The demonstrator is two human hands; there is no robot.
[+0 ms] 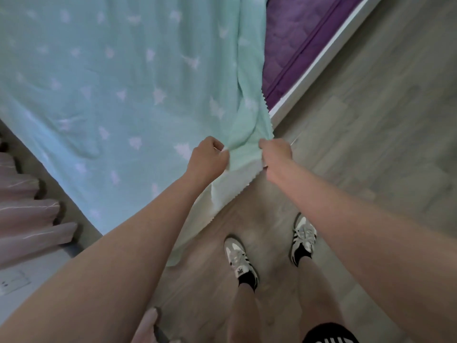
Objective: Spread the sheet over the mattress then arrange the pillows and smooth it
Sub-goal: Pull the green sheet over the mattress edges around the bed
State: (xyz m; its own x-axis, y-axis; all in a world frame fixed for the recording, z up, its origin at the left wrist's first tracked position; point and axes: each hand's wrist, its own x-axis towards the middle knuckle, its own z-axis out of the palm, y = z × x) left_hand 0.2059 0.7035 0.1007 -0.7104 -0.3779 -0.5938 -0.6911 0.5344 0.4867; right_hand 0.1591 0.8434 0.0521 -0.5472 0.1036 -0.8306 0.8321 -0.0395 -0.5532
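Note:
A pale mint sheet (118, 78) with white star shapes lies spread over most of the bed. The purple quilted mattress (289, 40) shows bare along the sheet's right side. My left hand (207, 157) is closed on the sheet's near corner edge. A short way to its right, my right hand (277, 157) grips the same edge, and the cloth bunches between the two fists. Below the hands a flap of sheet (217, 199) hangs off the bed corner toward the floor. No pillows are in view.
The white bed frame (329, 53) runs diagonally along the mattress on the right. Grey wood-look floor (371, 120) surrounds the corner, with my two sneakers (267, 246) on it. Pink pleated curtain folds (27, 214) hang at the left, above a wall socket (12, 283).

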